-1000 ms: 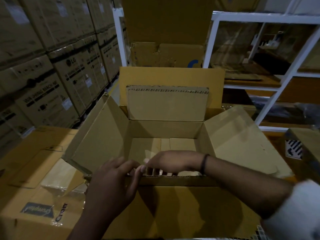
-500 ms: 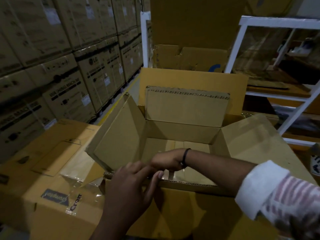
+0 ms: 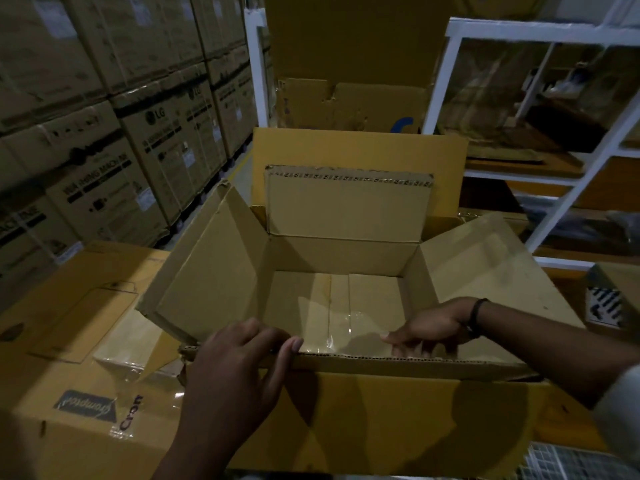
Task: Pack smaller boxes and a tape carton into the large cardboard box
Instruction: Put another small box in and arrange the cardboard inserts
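Two grips are on the large brown cardboard box point(image 3: 381, 420), which stands open right in front of me, flaps spread, clear tape shining along its floor seam. My left grip point(image 3: 239, 362) clasps the corrugated near rim at its left end, fingers and thumb curled over it. My right grip point(image 3: 426, 327) is further right along the same rim, fingers hooked down its inner side. Against the box on the left lies a flat yellow carton point(image 3: 69, 341) with a dark label. Stacked brown LG cartons point(image 3: 104, 150) wall the left side. A white metal shelf rack point(image 3: 536, 32) stands to the right, with tall cardboard sheets point(image 3: 346, 64) behind. What the box rests on I cannot tell.
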Tool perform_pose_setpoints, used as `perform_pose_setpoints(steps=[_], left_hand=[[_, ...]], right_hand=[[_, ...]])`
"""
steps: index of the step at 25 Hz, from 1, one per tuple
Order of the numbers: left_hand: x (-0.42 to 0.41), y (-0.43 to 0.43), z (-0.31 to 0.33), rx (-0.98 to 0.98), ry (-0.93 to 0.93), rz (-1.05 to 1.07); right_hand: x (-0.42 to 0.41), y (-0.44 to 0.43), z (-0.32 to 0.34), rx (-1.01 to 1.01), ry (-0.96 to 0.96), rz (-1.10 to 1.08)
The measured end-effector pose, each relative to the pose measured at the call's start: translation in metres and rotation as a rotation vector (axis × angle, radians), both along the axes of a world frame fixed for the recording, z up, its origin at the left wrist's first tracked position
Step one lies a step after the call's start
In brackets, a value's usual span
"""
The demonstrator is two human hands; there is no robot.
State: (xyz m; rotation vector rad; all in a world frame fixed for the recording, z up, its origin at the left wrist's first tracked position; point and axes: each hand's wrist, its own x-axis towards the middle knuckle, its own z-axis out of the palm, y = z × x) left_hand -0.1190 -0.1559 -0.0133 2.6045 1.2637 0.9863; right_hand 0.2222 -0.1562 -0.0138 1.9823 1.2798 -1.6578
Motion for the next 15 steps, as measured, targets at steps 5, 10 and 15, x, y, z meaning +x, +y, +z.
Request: perform_pose_setpoints(steps=[5, 10, 15], left_hand=[[0.002, 0.002, 0.004, -0.039, 0.008, 0.006], [0.005, 0.004, 0.012, -0.069, 0.018, -0.001], [0.008, 0.001, 0.015, -0.057, 0.025, -0.025]], right_hand=[[0.011, -0.008, 0.009, 0.030, -0.013, 0.032], [0.000, -0.010, 0.037, 0.200, 0.009, 0.073], [-0.008, -0.015, 0.063, 0.313, 0.037, 0.078]])
